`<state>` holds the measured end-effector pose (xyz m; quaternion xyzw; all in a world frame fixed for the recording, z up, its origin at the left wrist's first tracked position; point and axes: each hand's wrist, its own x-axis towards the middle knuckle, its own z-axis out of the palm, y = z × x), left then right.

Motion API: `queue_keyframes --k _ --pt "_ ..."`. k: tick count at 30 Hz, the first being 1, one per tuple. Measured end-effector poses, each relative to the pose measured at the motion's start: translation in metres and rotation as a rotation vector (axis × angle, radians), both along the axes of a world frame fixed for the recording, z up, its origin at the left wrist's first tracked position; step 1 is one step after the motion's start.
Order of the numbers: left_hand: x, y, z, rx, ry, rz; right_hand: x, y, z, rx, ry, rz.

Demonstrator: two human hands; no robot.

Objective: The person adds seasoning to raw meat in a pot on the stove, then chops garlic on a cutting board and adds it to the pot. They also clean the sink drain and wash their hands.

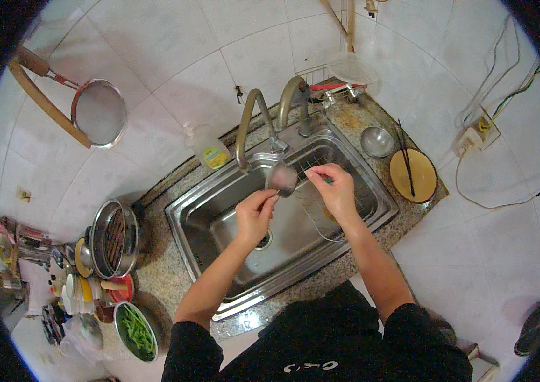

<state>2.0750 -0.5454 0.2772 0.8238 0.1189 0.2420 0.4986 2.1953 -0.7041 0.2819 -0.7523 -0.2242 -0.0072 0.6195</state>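
My left hand (254, 215) pinches the lower edge of a small, round, greyish utensil (281, 179) with a pinkish middle. It is blurred, so I cannot tell its exact kind. My right hand (335, 188) is just to the right of it, thumb and index fingertips drawn together; whether something thin is between them cannot be seen. Both hands are above a stainless steel sink (222, 229). Under the right hand, a wire rack (363, 191) stands in the sink's right part. A curved faucet (241, 138) reaches over the sink's back edge, close to the utensil.
A second faucet (289, 95) and a soap bottle (207, 148) stand behind the sink. To the right are a small metal bowl (377, 142) and a yellowish bowl (425, 174) with black chopsticks (408, 162). On the left are a steel pot (131, 229) and a bowl of green vegetables (136, 329).
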Motion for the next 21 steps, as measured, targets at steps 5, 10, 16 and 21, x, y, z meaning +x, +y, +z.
queue_keyframes --k 5,10,16,21 --pt "-0.002 0.001 0.000 0.015 -0.027 -0.040 0.001 -0.002 0.011 -0.093 -0.117 0.131" --pt "-0.002 0.000 0.003 0.184 -0.070 -0.084 -0.002 0.002 0.004 -0.076 -0.109 0.063" --pt "-0.002 0.006 -0.002 0.523 -0.120 -0.124 0.005 0.004 0.002 -0.128 -0.297 -0.025" --pt "-0.004 0.007 -0.005 0.627 -0.121 -0.176 0.025 -0.001 0.045 -0.148 -0.298 0.262"
